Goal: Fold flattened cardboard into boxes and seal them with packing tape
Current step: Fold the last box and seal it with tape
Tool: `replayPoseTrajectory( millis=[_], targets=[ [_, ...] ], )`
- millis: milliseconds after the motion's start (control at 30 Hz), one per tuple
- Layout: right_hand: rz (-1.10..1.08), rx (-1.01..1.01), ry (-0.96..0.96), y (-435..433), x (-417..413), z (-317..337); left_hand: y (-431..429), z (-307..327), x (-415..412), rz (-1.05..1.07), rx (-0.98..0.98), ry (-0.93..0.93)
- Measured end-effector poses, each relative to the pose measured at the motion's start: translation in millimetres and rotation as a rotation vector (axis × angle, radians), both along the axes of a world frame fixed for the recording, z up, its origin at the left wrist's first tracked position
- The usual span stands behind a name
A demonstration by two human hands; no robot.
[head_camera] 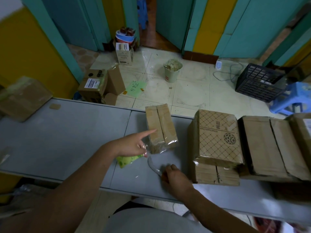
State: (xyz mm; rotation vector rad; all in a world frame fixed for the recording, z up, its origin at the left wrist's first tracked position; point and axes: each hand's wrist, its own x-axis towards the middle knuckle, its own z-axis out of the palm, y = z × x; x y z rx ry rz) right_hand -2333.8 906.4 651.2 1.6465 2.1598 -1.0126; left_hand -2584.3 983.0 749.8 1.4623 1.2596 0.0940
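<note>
one grey table [67,140], tiled floor [193,91] beyond; left hand [131,145], right hand [175,179] both tight on tape [151,164]

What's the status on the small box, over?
Left hand pinches tape strip beside small box. Right hand grips strip's other end. Box stack close on right.

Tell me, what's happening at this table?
A person is taping up a small cardboard box on a grey table. The left hand pinches a strip of clear tape beside the box, index finger pointing at it. The right hand seems to hold the strip's other end. To the right sit more boxes.
</note>
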Motion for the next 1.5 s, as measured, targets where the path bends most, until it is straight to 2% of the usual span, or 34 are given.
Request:
replayPoseTrajectory(
  millis=[100,167,233,267,333,433,467,567,700,833,900,1000,1067,1133,1200,1267,1500],
  targets=[
    [0.039,0.053,0.011,-2,3,12,-4,-6,-1,0.008,0.026,-0.005],
    [0.005,0.221,0.23,-1,5,36,-7,-10,-1,0.001,0.046,-0.011],
    [-0.016,0.491,0.498,10,2,67,-11,-15,-3,0.004,0.076,-0.013],
    [-0.012,0.613,0.564,19,-1,82,-12,-18,-4,0.002,0.097,-0.014],
    [0.002,0.724,0.508,43,-7,104,-15,-22,-5,0.01,0.156,-0.004],
    [0.022,0.587,0.202,74,-11,112,-22,-27,-12,0.055,0.323,0.083],
    [0.026,0.535,0.158,79,-11,109,-24,-30,-16,0.052,0.402,0.135],
    [0.008,0.483,0.211,84,-10,100,-31,-45,-28,0.001,0.563,0.319],
    [-0.018,0.512,0.265,85,-7,92,-41,-63,-33,-0.047,0.656,0.56],
    [-0.042,0.5,0.32,83,-5,90,-54,-79,-30,0.041,0.59,0.408],
    [-0.051,0.493,0.337,81,-4,89,-57,-86,-29,0.11,0.586,0.43],
    [-0.082,0.477,0.368,80,-2,90,-51,-88,-27,0.332,0.632,0.42],
    [-0.104,0.466,0.39,79,-1,89,-43,-84,-18,0.497,0.561,0.248],
    [-0.125,0.46,0.404,79,-1,88,-36,-72,-4,0.594,0.397,0.027],
    [-0.146,0.452,0.416,78,-1,87,-31,-62,11,0.589,0.26,-0.148],
    [-0.163,0.447,0.426,77,-1,87,-29,-58,23,0.601,0.2,-0.247],
    [-0.196,0.409,0.459,77,3,85,-29,-63,26,0.718,0.149,-0.311]
  ],
)
